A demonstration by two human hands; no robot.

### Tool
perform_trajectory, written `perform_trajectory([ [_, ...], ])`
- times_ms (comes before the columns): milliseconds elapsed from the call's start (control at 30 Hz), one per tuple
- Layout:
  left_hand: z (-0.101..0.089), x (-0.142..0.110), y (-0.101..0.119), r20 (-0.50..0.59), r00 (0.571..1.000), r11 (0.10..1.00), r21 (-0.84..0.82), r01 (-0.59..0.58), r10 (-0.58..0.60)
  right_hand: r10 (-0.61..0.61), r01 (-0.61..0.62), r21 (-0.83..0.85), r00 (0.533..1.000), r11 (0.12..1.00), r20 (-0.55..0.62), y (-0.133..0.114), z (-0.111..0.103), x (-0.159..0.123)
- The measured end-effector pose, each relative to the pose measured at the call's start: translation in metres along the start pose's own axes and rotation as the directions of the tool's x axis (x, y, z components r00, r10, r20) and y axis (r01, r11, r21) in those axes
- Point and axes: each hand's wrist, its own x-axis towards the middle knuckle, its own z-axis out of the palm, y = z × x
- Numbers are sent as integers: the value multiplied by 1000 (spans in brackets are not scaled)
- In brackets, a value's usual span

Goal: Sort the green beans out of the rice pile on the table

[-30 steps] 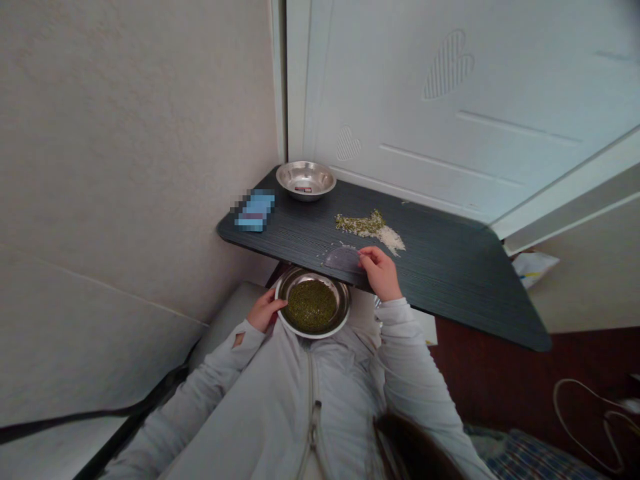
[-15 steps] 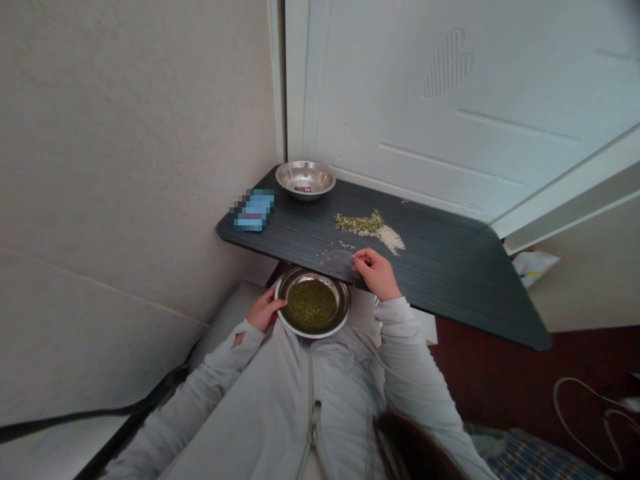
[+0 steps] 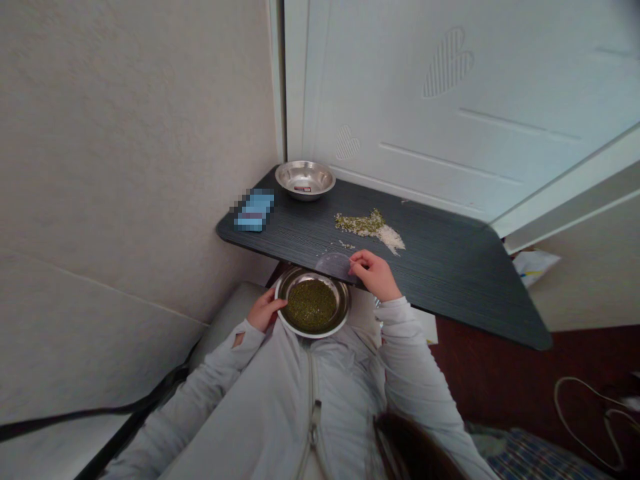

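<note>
My left hand (image 3: 266, 310) grips the left rim of a metal bowl (image 3: 345, 312), which is held at my lap below the table's near edge. Green mung beans (image 3: 311, 305) with some pale grains fill its bottom. Between the fingertips of my right hand (image 3: 371, 272) is a thin, clear plastic disc (image 3: 333, 263), held at the table's edge just above the bowl. Beyond it on the table lie a pile of mixed green beans and pale grains (image 3: 363, 225) and a heap of white rice (image 3: 391, 238). A few stray grains (image 3: 347, 245) lie nearer the disc.
The dark table (image 3: 460, 280) stands against a white door (image 3: 400, 87). An empty-looking metal bowl (image 3: 306, 180) sits at its far left, beside a blurred blue item (image 3: 255, 211). A wall (image 3: 140, 167) rises on the left. A cable (image 3: 563, 407) lies at the lower right.
My right hand has drawn the clear disc slightly left and toward the table's near edge, over the bowl. My left hand and the bowl stay in place.
</note>
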Motion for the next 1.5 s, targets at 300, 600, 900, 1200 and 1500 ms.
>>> perform_trajectory([
  [300,-2,2,-2,-14,1000,1000,3,9,-9,-12,14,108,1000,994,-23,2,1,1],
  [600,-2,1,-1,7,1000,1000,-20,9,-9,-40,37,78,998,996,39,-1,1,0],
  [900,-5,5,-3,-9,1000,1000,15,18,-18,54,-15,238,985,971,-162,10,-7,6],
  [1200,-6,5,-5,8,1000,1000,-16,12,-12,131,-100,92,885,991,-448,31,-26,7],
  [1500,-9,8,-7,17,1000,1000,6,0,0,126,-112,60,935,992,-330,26,-24,4],
])
